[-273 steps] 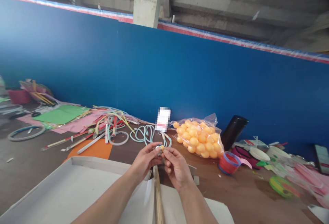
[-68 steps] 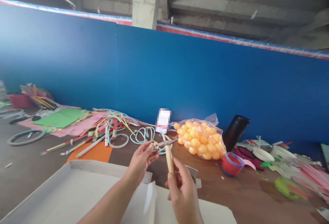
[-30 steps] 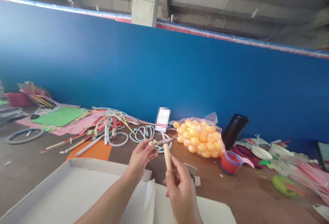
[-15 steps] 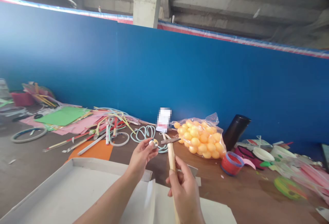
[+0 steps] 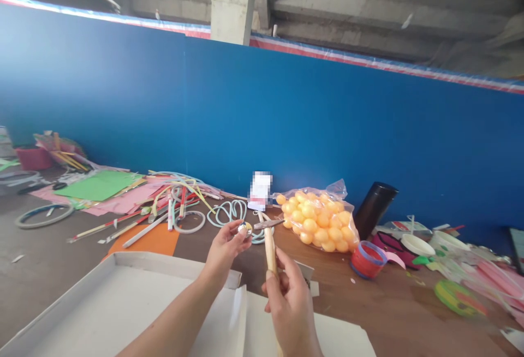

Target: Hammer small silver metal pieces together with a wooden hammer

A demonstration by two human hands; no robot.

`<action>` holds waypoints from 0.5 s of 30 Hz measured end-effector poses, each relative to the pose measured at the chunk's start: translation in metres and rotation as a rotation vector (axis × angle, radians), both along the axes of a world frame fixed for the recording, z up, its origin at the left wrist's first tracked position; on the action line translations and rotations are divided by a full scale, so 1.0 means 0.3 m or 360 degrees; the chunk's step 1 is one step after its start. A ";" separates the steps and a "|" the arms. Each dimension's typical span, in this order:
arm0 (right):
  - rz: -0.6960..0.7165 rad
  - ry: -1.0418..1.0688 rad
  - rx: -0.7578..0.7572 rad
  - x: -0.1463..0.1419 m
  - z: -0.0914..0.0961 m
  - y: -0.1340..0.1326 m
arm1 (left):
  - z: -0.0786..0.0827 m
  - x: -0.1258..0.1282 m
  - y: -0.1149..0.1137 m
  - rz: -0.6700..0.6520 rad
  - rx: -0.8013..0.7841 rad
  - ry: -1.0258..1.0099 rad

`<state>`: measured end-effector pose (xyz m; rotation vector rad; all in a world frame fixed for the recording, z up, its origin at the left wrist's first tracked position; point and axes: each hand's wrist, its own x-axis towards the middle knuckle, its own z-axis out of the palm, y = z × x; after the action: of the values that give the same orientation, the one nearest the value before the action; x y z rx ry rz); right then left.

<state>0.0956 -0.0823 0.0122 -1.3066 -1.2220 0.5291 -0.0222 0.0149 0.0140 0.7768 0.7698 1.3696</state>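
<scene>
My right hand (image 5: 292, 297) is wrapped round the wooden handle of a small hammer (image 5: 271, 253), held upright with its metal head at the top. Between the thumb and fingers of my left hand (image 5: 223, 250) is a small shiny silver round piece (image 5: 244, 229); its exact kind is too small to make out. The hammer's head is close to the right of this piece, with a narrow gap between them. Both hands are raised above a white open box (image 5: 135, 291).
A clear bag of orange balls (image 5: 321, 220) lies behind the hammer, with a black cylinder (image 5: 375, 209) and a red tub (image 5: 368, 260) to its right. Pale blue tubing (image 5: 223, 212), green paper (image 5: 100, 185) and strips lie left. A blue partition (image 5: 327, 117) stands behind.
My right hand and the hammer have shifted slightly left, bringing the hammer's head a little nearer the silver piece. My left hand stays almost in place.
</scene>
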 end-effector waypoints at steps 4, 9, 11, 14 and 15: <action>0.0083 -0.0099 -0.0088 0.005 0.015 -0.005 | -0.002 0.000 0.000 0.0028 0.0023 0.0012; 0.0005 -0.0086 -0.0067 -0.003 0.010 -0.003 | -0.008 0.001 0.006 0.0017 0.0040 0.0006; 0.0005 -0.0085 -0.0080 -0.006 0.006 -0.002 | -0.008 0.000 0.007 0.0006 0.0051 0.0005; 0.0032 -0.0068 -0.0085 -0.006 0.008 -0.001 | -0.008 -0.005 0.007 -0.0010 0.0005 -0.0050; 0.0020 -0.0044 -0.0071 -0.005 0.011 -0.001 | -0.010 -0.008 0.007 -0.0025 -0.0012 -0.0072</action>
<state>0.0940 -0.0827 0.0154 -1.3485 -1.2484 0.5517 -0.0245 0.0171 0.0112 0.7423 0.7315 1.3651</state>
